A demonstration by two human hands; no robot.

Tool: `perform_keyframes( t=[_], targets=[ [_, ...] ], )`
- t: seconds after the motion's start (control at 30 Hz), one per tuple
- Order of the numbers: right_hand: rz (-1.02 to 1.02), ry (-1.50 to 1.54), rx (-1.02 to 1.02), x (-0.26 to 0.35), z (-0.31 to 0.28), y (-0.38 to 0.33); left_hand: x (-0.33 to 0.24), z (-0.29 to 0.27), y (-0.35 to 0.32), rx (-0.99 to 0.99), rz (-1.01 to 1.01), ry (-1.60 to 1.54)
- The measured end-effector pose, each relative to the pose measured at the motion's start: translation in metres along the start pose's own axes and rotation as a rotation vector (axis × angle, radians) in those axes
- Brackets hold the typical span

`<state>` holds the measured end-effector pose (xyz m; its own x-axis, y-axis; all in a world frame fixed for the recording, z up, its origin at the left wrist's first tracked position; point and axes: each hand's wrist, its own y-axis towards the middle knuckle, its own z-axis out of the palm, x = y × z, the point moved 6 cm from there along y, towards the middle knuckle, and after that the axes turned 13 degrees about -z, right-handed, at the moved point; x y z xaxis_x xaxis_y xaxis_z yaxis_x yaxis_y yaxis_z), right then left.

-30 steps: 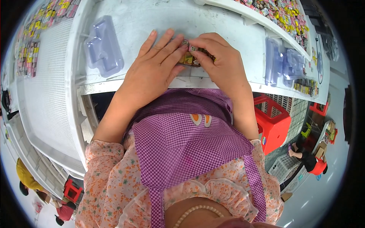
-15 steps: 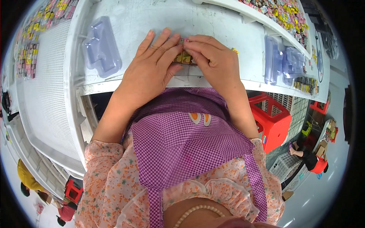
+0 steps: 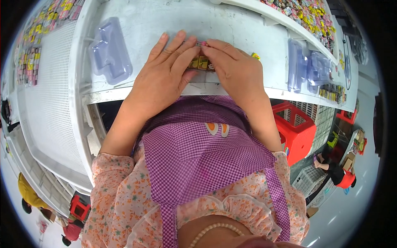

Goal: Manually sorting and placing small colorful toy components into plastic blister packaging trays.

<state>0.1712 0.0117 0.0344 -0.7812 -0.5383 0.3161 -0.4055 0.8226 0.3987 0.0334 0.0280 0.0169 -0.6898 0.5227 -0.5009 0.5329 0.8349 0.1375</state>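
Observation:
Between my hands, near the table's front edge, lies a tight group of small yellow-and-brown boxes [image 3: 202,63]. My left hand [image 3: 162,74] lies at its left side, outer fingers stretched on the table, thumb and index finger closed around the group's left end. Thumb and index finger of my right hand [image 3: 237,68] are pinched together at the far right side, by a small pink piece [image 3: 204,43]. My fingers cover most of the boxes, so the outline of the group is partly hidden. A small yellow piece [image 3: 256,56] lies just beyond the right hand's knuckles.
A clear bluish plastic tray [image 3: 111,51] lies at left; more clear trays [image 3: 297,66] lie at right. White perforated trays [image 3: 49,103] with small packets stand at far left. A rack of colourful pieces [image 3: 318,25] is at upper right. A red stool [image 3: 295,132] stands below the table.
My right hand has shifted slightly to the right, its index finger bent lower over the boxes. More of the yellow piece beside it shows. My left hand stays in place.

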Motion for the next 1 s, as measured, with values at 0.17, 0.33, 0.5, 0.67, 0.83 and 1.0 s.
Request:
perform_keyframes(
  t=[0.17, 0.33, 0.5, 0.67, 0.83, 1.0],
  targets=[
    [-0.020, 0.003, -0.006, -0.0013, -0.0017, 0.0016, -0.0010, 0.0021, 0.0001, -0.018, 0.025, 0.051],
    [-0.076, -0.019, 0.029, -0.0014, -0.0021, 0.0027, -0.0005, 0.0027, -0.0007, -0.017, 0.035, 0.059],
    [-0.091, -0.078, 0.079, 0.0012, -0.0024, 0.0030, -0.0009, 0.0007, 0.0008, -0.010, -0.004, -0.021],
    [-0.099, -0.104, 0.156, 0.0023, -0.0004, 0.0036, 0.0004, 0.0007, -0.0003, -0.022, 0.019, -0.005],
    [-0.111, -0.140, 0.207, 0.0035, 0.0007, 0.0030, -0.0001, 0.0011, -0.0002, -0.019, 0.023, 0.003],
    [-0.157, -0.129, 0.102, 0.0035, -0.0007, 0.0018, -0.0009, -0.0002, 0.0005, -0.017, 0.009, -0.037]
  ],
)
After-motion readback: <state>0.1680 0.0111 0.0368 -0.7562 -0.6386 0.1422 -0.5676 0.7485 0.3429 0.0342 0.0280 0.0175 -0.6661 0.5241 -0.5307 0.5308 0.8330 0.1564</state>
